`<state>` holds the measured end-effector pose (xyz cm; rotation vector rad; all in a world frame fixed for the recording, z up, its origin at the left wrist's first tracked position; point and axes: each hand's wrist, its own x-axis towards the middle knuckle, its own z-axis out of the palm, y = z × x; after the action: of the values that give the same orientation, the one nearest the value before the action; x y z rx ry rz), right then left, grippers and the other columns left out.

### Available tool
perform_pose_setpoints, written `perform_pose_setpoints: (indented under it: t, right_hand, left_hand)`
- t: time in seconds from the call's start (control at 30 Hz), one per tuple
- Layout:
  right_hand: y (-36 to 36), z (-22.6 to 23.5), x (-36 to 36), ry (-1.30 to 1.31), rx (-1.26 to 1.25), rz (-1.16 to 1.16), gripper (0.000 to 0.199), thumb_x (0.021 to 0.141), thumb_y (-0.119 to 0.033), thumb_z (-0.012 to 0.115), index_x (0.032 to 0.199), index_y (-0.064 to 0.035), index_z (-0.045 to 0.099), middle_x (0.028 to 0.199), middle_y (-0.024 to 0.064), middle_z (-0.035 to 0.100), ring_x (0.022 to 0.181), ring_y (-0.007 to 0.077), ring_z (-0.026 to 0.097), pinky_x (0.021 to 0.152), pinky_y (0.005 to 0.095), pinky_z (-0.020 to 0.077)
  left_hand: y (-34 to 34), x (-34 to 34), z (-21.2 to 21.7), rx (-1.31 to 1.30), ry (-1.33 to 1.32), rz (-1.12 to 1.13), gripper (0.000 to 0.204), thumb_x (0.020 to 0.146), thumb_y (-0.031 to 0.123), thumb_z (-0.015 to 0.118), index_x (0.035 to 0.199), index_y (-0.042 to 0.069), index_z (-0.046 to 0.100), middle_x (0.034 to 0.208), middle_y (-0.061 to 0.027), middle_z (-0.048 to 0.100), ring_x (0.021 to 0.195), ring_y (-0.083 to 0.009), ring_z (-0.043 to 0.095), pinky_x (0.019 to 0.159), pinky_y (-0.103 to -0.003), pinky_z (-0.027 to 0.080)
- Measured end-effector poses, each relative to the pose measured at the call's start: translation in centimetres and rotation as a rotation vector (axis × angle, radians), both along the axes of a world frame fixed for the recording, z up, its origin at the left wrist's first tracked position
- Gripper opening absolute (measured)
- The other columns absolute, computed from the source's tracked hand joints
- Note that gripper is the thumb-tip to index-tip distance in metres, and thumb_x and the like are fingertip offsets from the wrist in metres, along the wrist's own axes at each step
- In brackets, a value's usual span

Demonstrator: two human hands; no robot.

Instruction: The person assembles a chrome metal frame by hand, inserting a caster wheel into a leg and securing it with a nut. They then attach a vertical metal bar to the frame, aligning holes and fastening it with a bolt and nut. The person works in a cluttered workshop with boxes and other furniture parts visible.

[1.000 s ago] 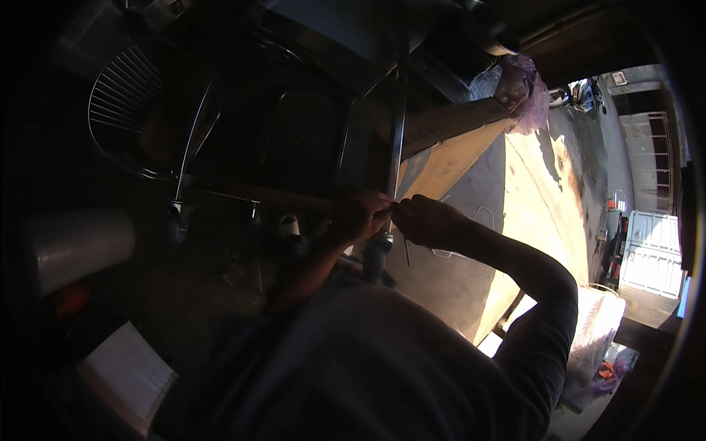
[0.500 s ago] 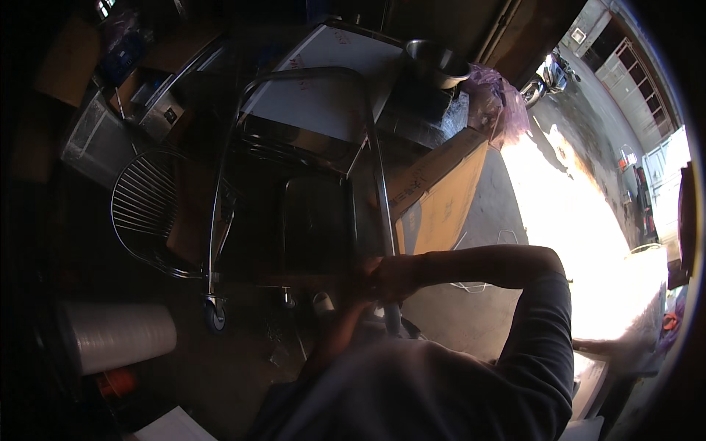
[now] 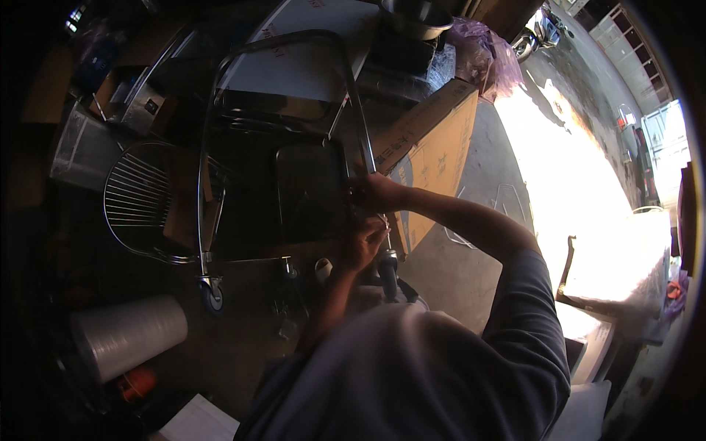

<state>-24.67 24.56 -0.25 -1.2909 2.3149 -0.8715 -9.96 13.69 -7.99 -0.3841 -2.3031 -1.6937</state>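
A shiny metal tube frame (image 3: pixel 203 169) on caster wheels stands before me, apparently a trolley frame. My right hand (image 3: pixel 379 192) is closed round its right upright, partly in shadow. Just below it, my left hand (image 3: pixel 365 242) has its fingers pinched together beside the lower part of this upright. What the left fingers hold is too small and dark to make out. Under the hands, a caster fitting (image 3: pixel 387 266) shows near the upright's lower end. At the frame's lower left corner is a caster wheel (image 3: pixel 212 295).
A large cardboard box (image 3: pixel 434 154) leans right of the frame. Behind are a metal pot (image 3: pixel 418 19) and purple plastic wrapping (image 3: pixel 485 59). On the left are a round wire rack (image 3: pixel 136 187) and a roll of wrap (image 3: pixel 132 336). Bright sunlight glares on the right.
My hands, close together before, are now separate, the right above the left. Both sit higher along the upright. The whole view has shifted, with the scene higher in the picture.
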Motion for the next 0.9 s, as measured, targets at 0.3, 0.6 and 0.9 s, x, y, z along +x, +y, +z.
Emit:
perform_pose_setpoints:
  t: [0.3,0.6,0.9]
  right_hand:
    - [10.8,2.5,3.3,-0.203,-0.026,-0.56,0.028,0.096,-0.021,0.068,0.116,-0.0012,0.07,0.099,0.0215,0.072,0.089,0.0365,0.073,0.08,0.0441,0.0576]
    - [15.7,5.0,15.3,0.017,0.094,-0.42,0.033,0.099,-0.01,0.064,0.132,-0.0097,0.065,0.096,0.0145,0.068,0.079,0.0352,0.071,0.068,0.0445,0.0586]
    - [10.0,5.1,17.0,0.131,-0.041,0.094,0.025,0.094,-0.016,0.066,0.114,-0.003,0.061,0.085,0.0099,0.063,0.072,0.03,0.069,0.063,0.043,0.0587]
  left_hand:
    - [-0.1,-0.2,2.4,-0.076,-0.042,0.027,0.015,0.09,0.013,0.081,0.101,0.002,0.08,0.106,-0.0108,0.078,0.097,-0.0255,0.076,0.084,-0.035,0.06]
    - [-0.2,-0.4,2.0,-0.058,-0.036,0.012,0.014,0.091,0.012,0.08,0.103,0.005,0.08,0.107,-0.009,0.078,0.098,-0.0263,0.075,0.087,-0.037,0.059]
    - [-0.5,-0.6,2.1,-0.126,0.0,-0.009,0.014,0.088,0.011,0.08,0.101,0.007,0.08,0.107,-0.0056,0.079,0.095,-0.0236,0.074,0.086,-0.036,0.057]
